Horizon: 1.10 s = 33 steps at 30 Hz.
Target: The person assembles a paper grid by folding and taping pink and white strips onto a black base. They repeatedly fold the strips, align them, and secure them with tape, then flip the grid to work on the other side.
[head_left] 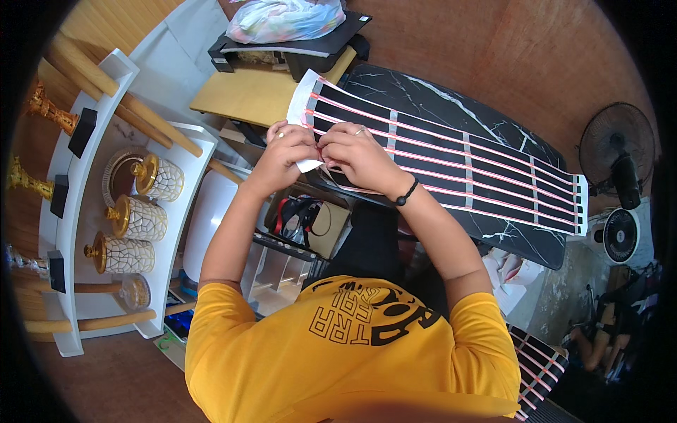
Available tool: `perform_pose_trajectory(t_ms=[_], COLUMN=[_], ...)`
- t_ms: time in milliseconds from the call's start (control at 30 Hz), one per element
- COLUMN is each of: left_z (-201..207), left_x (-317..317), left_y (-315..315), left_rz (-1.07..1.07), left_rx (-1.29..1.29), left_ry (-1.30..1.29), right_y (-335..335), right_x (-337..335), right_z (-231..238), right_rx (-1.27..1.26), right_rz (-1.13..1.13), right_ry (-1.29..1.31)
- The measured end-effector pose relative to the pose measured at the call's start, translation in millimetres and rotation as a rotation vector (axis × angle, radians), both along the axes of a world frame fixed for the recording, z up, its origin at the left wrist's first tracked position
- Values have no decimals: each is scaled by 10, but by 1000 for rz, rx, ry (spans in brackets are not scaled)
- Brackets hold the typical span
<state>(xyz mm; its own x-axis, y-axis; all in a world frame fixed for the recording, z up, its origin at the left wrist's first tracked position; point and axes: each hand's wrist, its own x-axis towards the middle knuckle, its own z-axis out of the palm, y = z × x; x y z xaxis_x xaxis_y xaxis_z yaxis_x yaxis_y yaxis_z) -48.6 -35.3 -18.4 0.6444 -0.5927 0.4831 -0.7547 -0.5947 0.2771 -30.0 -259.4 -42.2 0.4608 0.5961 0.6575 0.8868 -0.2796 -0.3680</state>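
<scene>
A long black sheet [430, 151], crossed by pink-and-white strips and grey bands, lies over a black marble-patterned table [525, 243]. White margins edge its two short ends. My left hand [284, 158], with a ring on one finger, is closed at the sheet's left end and pinches the white margin, a corner of which [309, 166] sticks out below the fingers. Right beside it, my right hand [356, 156] rests over the lower strips with its fingers bent and closed together. Whatever lies between the right fingertips is hidden. A dark bead bracelet [402, 200] circles my right wrist.
White shelves [180, 204] at the left hold several gold-lidded patterned jars [137, 217]. Behind the table's left end, a yellow-topped stand [240, 95] carries a black machine and a plastic bag [285, 21]. An open box [331, 229] sits below my hands. Fans [617, 148] stand at the right.
</scene>
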Motion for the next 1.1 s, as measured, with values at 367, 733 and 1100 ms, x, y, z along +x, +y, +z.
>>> perform_pose_trajectory(t_ms=[367, 733, 1100], left_z=[-181, 30, -375], left_x=[23, -59, 599], left_y=[223, 339, 4], left_rz=[54, 346, 710], left_rx=[-36, 121, -356], left_ry=[-47, 407, 296], right_y=[-394, -175, -40], right_x=[160, -53, -70], right_z=[-262, -412, -510], right_rx=[424, 687, 883], right_rz=[-78, 168, -215], right_ry=[309, 844, 529])
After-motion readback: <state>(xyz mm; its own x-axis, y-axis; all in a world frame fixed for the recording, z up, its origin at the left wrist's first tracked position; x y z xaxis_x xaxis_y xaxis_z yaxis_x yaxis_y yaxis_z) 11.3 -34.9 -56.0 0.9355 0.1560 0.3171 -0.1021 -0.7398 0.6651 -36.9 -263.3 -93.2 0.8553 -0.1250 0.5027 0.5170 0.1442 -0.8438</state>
